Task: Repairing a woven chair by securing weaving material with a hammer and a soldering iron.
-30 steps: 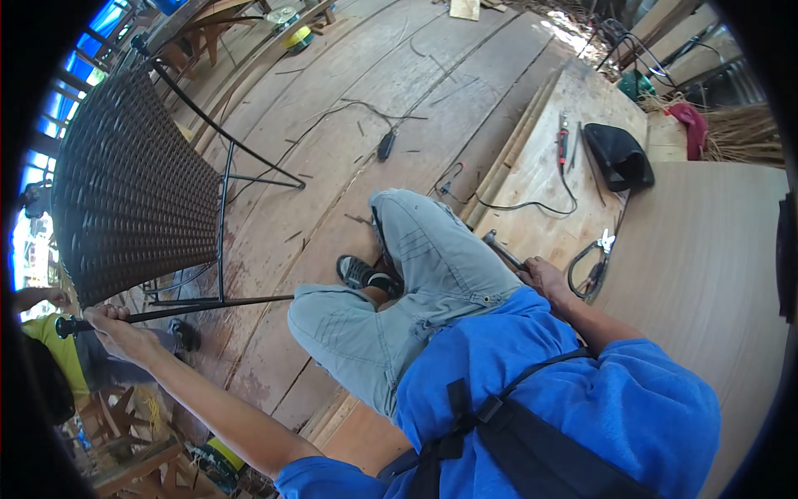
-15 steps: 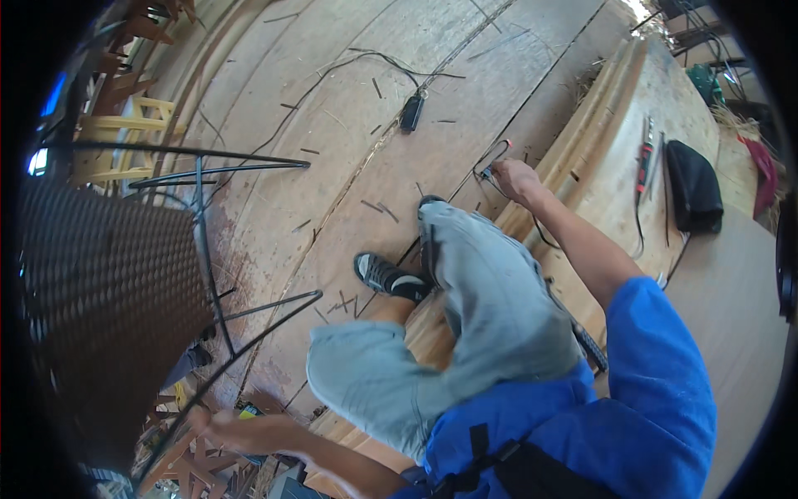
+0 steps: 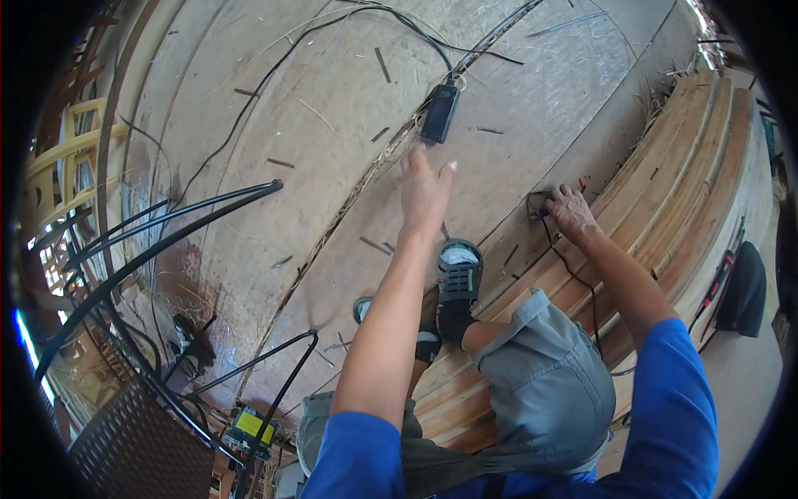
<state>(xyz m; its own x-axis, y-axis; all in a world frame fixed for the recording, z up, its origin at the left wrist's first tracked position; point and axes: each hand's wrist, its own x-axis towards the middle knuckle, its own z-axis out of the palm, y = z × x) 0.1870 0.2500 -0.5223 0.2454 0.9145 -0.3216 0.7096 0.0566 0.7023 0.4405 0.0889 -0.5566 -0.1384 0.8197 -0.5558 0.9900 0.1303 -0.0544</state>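
Your left hand (image 3: pixel 426 191): fingers partly spread and thumb well out to the right, with nothing in their hold; the tips come right up to the near end of the black block (image 3: pixel 440 115), and I cannot tell whether they touch it
Your right hand (image 3: pixel 573 214): fingers curled down over the dark end piece (image 3: pixel 538 204) of a thin cord (image 3: pixel 594 308), beside the floor-side edge of the bench (image 3: pixel 686 187); how tightly they close is hidden
Black block: one, lying on the floor (image 3: pixel 332 179) beside a seam, past your shoes (image 3: pixel 460 270) and well apart from the bench's edge
Thin cord: one, running from under your right hand across the bench's planks toward your knee
Shoes: two, near the bench's floor-side edge, one partly behind your left forearm
Bench, side away from your shoes: one red-and-black pen-shaped tool (image 3: pixel 719 279) and one black curved piece (image 3: pixel 742 291) just beside it
Woven chair (image 3: pixel 150 449): one, to your left, with black metal legs
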